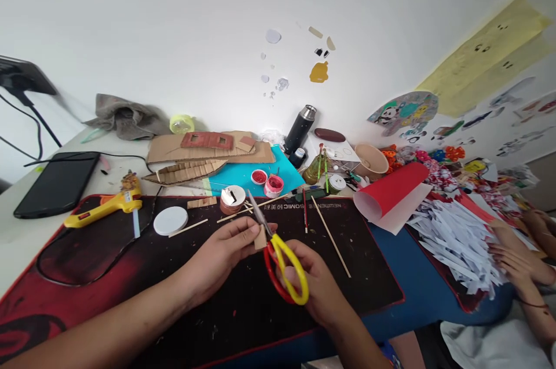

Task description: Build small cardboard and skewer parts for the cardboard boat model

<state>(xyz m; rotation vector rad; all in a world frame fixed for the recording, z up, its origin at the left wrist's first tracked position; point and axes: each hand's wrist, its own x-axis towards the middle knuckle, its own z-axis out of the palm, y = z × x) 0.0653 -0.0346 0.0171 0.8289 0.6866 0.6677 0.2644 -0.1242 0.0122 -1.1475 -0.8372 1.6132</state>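
Observation:
My left hand (230, 244) pinches a small piece of brown cardboard (260, 238) between thumb and fingers. Scissors (290, 269) with one yellow and one red handle loop are in my right hand (310, 273), its fingers through the loops. The blades point up and away, right beside the cardboard piece. Both hands are above the black mat (204, 311). Just beyond them stands a jar (232, 200) with a white top and small bits on it. Thin wooden sticks (331, 237) lie on the mat on either side.
A yellow glue gun (106, 211), its cable, a white lid (171, 220) and a phone (56, 183) lie left. Behind are a cardboard boat shape (189, 173), red paint pots (273, 185) and a black flask (299, 128). Right: red paper roll (391, 189), paper strips (456, 241), another person's hands (515, 262).

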